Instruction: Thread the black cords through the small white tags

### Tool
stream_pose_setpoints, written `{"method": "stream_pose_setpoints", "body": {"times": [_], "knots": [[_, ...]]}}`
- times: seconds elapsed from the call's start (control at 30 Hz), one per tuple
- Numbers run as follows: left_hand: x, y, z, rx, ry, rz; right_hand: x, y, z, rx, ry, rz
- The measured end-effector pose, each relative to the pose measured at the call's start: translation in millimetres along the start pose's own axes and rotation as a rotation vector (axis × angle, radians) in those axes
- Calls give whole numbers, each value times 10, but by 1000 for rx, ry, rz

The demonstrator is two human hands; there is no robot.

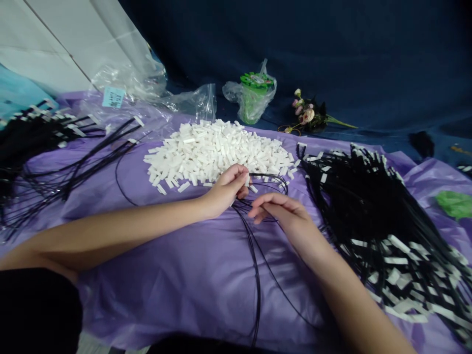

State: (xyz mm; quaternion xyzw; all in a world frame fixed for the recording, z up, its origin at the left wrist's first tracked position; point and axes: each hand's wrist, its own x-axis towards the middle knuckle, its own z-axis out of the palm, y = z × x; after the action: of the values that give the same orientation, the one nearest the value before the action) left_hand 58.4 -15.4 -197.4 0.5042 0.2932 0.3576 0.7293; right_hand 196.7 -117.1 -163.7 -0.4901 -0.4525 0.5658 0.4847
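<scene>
My left hand (226, 191) is closed on a bundle of thin black cords (254, 260), just in front of a heap of small white plastic pieces (217, 150). A white piece shows at its fingertips. The cords loop out to the right of the hand, and their long ends hang toward me over the purple sheet (177, 275). Beside the loops, my right hand (283, 211) has loosely bent fingers, apart from one another. I see nothing held in it, though its fingertips lie close to the cords.
Piles of black cords with white ends lie at the left (33, 142) and at the right (368, 196). Behind the heap are a clear plastic bag (147, 93), a green cup in plastic wrapping (254, 98) and artificial flowers (308, 115). A dark blue cloth (332, 49) hangs behind.
</scene>
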Motion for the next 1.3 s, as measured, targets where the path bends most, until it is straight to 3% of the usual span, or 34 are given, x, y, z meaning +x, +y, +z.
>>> {"method": "stream_pose_setpoints", "body": {"times": [0.1,0.17,0.47,0.57,0.7,0.83,0.93,1.1,1.3], "knots": [[0,2,4,-19,-8,-6,-19,-82,-93,195,25,18],[2,-1,3,-19,-2,-13,-27,-116,-141,264,118,-3],[20,-35,-12,-32,-20,-6,1,-220,-311,454,584,-354],[14,-35,-10,-28,-18,-4,-17,-262,-331,506,545,-428],[14,-29,-12,-18,-18,8,-62,-265,-265,434,419,-381],[16,-16,-13,-19,-18,-1,-101,-236,-210,378,376,-325],[14,-12,-13,-30,-21,-4,-114,-194,-223,266,358,-298],[10,-18,-17,-14,-20,-6,-87,-90,-212,-171,253,-226],[10,-14,-17,36,-83,-9,-14,-31,-140,-772,315,-432]]}}
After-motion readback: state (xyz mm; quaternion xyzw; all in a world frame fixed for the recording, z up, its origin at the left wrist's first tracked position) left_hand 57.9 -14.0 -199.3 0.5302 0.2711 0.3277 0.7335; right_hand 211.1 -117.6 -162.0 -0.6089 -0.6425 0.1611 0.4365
